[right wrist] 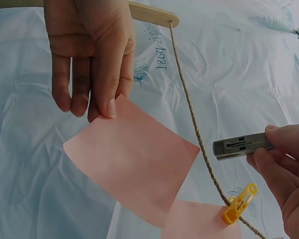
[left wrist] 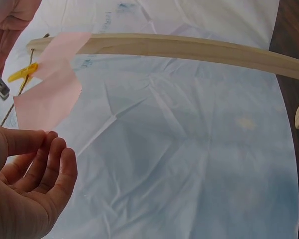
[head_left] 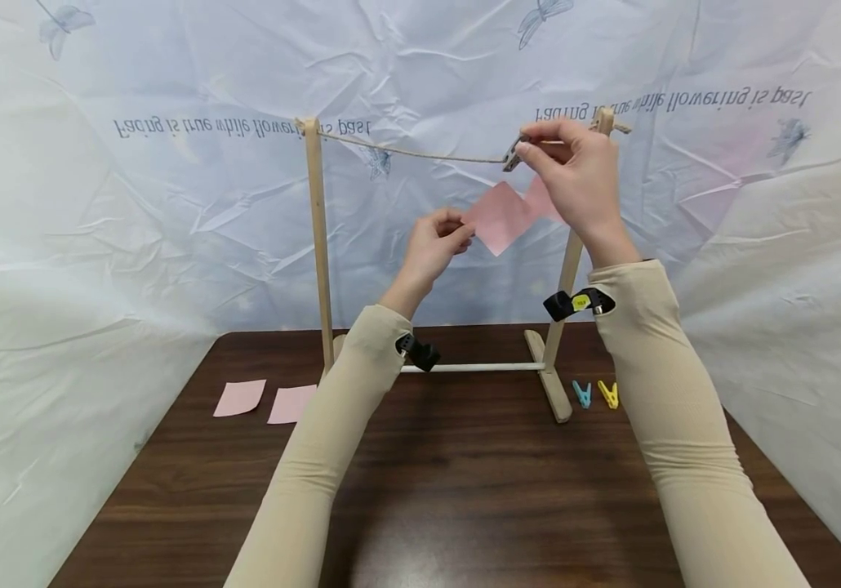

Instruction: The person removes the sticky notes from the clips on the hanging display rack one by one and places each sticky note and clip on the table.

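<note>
My left hand [head_left: 431, 245] pinches one corner of a pink paper square [right wrist: 134, 159] between thumb and fingertips, holding it up below the rope [right wrist: 190, 107]. Between the thumb and fingers of my right hand [head_left: 575, 171] is a grey clothespin [right wrist: 239, 147]; its tip lies close beside the rope in the right wrist view. Another pink paper square [right wrist: 197, 219] hangs on the rope from a yellow clothespin [right wrist: 239, 204], partly behind my right hand in the head view. The held square overlaps this hanging one.
The rope spans two wooden posts [head_left: 318, 245], joined low down by a white bar [head_left: 472, 367]. Two pink paper squares [head_left: 239, 398] lie on the dark table [head_left: 464, 490] at left. At right lie a blue clothespin [head_left: 582, 394] and a yellow one. White sheeting surrounds the table.
</note>
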Motion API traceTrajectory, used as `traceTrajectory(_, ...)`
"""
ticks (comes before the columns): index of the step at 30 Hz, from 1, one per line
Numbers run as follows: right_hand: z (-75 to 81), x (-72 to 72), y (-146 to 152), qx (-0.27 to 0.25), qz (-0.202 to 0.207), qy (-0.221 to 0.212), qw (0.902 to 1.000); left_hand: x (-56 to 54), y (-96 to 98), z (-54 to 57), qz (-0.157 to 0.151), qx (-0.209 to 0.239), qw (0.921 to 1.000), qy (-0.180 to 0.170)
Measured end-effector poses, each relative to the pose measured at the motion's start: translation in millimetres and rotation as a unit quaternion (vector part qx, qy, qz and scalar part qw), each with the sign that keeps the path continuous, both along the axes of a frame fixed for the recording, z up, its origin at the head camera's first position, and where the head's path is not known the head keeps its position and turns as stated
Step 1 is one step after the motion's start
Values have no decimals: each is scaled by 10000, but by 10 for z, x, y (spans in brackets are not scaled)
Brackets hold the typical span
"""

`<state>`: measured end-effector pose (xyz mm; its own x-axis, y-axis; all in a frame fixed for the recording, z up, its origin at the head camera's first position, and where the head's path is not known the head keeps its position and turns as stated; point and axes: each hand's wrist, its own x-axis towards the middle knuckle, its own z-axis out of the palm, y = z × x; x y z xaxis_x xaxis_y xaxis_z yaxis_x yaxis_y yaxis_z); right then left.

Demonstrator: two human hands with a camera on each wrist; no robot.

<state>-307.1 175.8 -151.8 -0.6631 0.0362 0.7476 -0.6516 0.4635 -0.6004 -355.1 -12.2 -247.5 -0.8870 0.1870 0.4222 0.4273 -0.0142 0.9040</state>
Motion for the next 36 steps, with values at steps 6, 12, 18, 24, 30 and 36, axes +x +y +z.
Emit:
traceTrajectory(6, -41, 28, 34, 139, 82, -130, 9998, -6, -44, -24, -27, -24, 10000, -31)
traceTrajectory(12, -105, 30, 111, 11, 286, -303, 9991, 2, -151, -57, 38, -94, 9999, -84)
traceTrajectory(18, -191, 46, 225, -218, 495, -503, 9973, 12, -299, -111, 184, -256, 9994, -124)
traceTrajectory(24, -305, 113, 388, -273, 268, -489, 9981, 33, -470, -177, 300, -461, 9984, -160)
traceTrajectory(30, -478, 158, 584, -427, 4, -466, 9980, 77, -682, -249, 294, -422, 9986, -94)
traceTrajectory(36, -645, 197, 797, -769, -119, -570, 9953, 149, -940, -310, 459, -561, 9974, -66)
